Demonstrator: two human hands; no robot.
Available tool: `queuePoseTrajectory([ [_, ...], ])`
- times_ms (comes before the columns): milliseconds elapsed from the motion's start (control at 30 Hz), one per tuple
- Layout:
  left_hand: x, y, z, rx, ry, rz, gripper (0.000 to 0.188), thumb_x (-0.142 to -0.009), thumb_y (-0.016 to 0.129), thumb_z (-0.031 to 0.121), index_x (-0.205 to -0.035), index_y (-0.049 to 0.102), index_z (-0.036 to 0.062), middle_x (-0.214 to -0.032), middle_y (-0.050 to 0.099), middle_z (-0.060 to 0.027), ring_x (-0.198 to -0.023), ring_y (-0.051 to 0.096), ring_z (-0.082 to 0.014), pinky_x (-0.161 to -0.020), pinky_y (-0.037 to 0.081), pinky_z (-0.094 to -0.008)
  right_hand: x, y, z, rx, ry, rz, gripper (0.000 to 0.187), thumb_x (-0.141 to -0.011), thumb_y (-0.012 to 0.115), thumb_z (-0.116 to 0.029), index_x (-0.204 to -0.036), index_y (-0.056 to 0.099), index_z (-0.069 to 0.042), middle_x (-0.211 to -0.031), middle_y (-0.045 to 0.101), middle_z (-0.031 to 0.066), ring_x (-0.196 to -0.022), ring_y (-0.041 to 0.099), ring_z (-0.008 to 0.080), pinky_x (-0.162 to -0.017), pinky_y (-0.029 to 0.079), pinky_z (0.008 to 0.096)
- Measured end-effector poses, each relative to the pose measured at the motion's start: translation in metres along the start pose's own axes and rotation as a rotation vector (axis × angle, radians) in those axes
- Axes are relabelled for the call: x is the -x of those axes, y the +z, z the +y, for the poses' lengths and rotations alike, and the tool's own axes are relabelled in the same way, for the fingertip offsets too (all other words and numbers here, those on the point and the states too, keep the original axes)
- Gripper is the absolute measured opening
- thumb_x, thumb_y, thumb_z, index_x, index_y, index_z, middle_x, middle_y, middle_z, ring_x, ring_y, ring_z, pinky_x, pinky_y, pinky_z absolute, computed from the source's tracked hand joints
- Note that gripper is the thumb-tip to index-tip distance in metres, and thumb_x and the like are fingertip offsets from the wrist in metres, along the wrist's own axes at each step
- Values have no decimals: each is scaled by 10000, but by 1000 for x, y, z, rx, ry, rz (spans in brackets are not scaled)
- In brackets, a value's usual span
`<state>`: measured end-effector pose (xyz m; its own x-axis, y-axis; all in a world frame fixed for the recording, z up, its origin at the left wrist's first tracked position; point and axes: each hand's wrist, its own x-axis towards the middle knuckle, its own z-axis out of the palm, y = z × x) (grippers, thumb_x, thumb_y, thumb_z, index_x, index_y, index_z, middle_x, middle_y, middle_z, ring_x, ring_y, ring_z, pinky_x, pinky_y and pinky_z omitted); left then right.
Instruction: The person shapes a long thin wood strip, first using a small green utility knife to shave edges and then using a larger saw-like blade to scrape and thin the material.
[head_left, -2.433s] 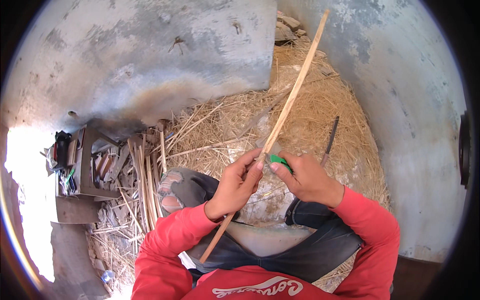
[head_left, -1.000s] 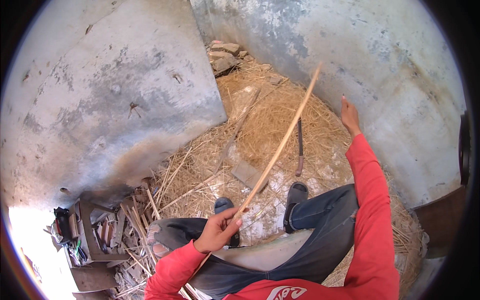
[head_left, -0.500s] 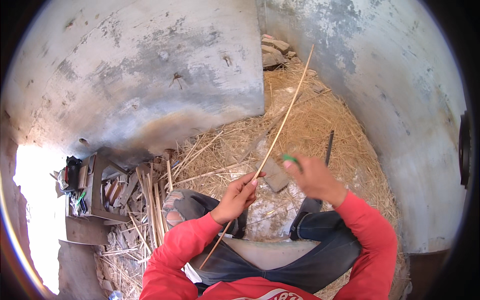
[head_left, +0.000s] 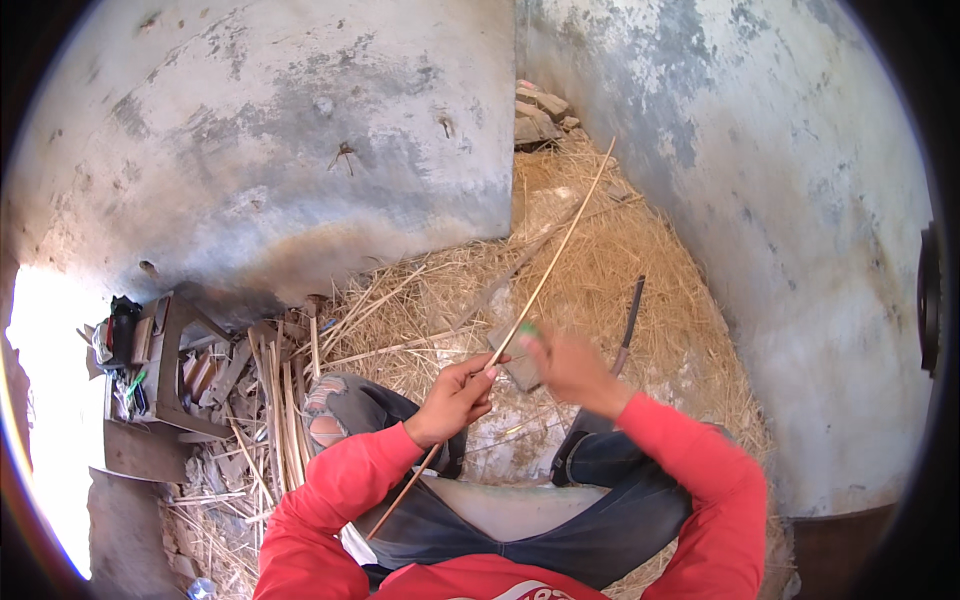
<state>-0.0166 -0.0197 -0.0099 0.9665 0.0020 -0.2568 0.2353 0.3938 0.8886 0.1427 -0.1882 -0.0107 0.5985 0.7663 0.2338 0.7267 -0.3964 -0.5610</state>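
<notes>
A long, thin strip of pale wood or cane [head_left: 562,244] slants from my lap up toward the far right. My left hand [head_left: 452,402] is closed round it, thumb on top, with its lower end passing over my left thigh. Just right of that grip, my right hand [head_left: 578,375] is curled and blurred by motion. From its fingers shows a small green object [head_left: 528,328], right beside the strip; its kind is too smeared to make out. Whether that object touches the strip I cannot tell.
A flat grey block [head_left: 522,374] lies beneath my hands, and a dark rod [head_left: 631,315] leans to the right. Straw [head_left: 590,290] covers the floor. Several wooden strips [head_left: 290,420] and a cluttered small table [head_left: 165,410] stand at left. Walls [head_left: 400,120] rise behind and at right.
My right hand has moved left with the green object, from apart to right beside the strip. The strip's far end sits lower. The whole view has shifted slightly.
</notes>
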Motion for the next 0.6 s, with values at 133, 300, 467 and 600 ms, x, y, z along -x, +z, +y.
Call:
queuePoseTrajectory([
  [133, 18, -2, -7, -92, -6, -86, 394, -1083, 466, 204, -1430, 499, 20, -625, 271, 80, -492, 238, -32, -460, 227, -224, -35, -73, 67, -43, 346, 57, 565, -1066, 361, -474, -1017, 632, 20, -677, 589, 238, -619, 589, 383, -636, 461, 505],
  [300, 7, 3, -2, -85, 11, -121, 415, -1085, 460, 218, -1449, 479, 18, -622, 251, 82, -496, 213, -36, -473, 214, -223, -15, -55, 49, -51, 123, 188, 597, -1051, 389, -502, -1175, 649, 21, -681, 604, 245, -638, 615, 388, -626, 473, 498],
  [467, -6, 9, 4, -16, 53, -80, 427, -1086, 458, 221, -1469, 454, 31, -624, 270, 85, -497, 231, -33, -456, 222, -224, 20, -24, -34, -94, 42, -253, 593, -1031, 410, -522, -1129, 642, 14, -676, 631, 269, -645, 638, 482, -603, 494, 571],
  [600, 0, 5, -4, -23, 26, -18, 441, -1075, 494, 196, -1479, 447, 26, -645, 299, 76, -505, 265, -27, -458, 237, -220, 24, -21, -38, -50, 71, -265, 568, -1022, 430, -526, -1043, 641, 1, -646, 623, 262, -637, 634, 483, -593, 486, 584],
])
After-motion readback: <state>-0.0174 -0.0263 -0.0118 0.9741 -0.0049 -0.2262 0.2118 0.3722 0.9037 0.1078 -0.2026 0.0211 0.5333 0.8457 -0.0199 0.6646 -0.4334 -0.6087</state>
